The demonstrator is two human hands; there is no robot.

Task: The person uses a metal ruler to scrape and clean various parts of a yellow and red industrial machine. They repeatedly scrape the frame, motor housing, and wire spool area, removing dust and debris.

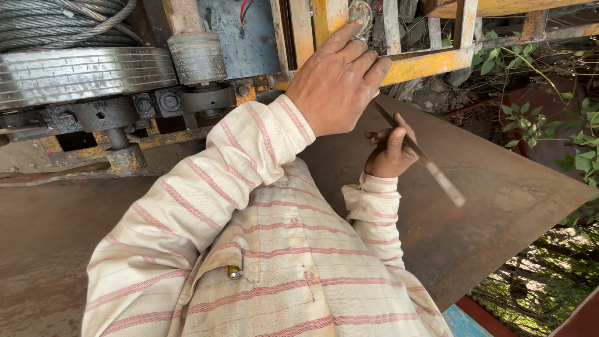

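Note:
My left hand (pixel 337 81) reaches up to a machine's yellow steel frame (pixel 430 62). Its bent fingers rest on the frame bar and one stretched digit touches a small round metal part (pixel 362 9). It grips nothing. Just below it, my right hand (pixel 390 153) is shut on a thin flat metal strip, like a steel ruler (pixel 437 171), which slants down to the right over a rusty steel plate (pixel 499 200). My striped shirt sleeves and chest fill the lower middle of the view.
A wire rope drum (pixel 56 22), a grooved grey pulley (pixel 81 72) and bolted bearing blocks (pixel 156 103) sit at the upper left. Green plants (pixel 561 125) and rubble lie beyond the plate's right edge. A blue and red edge (pixel 474 321) shows at the bottom.

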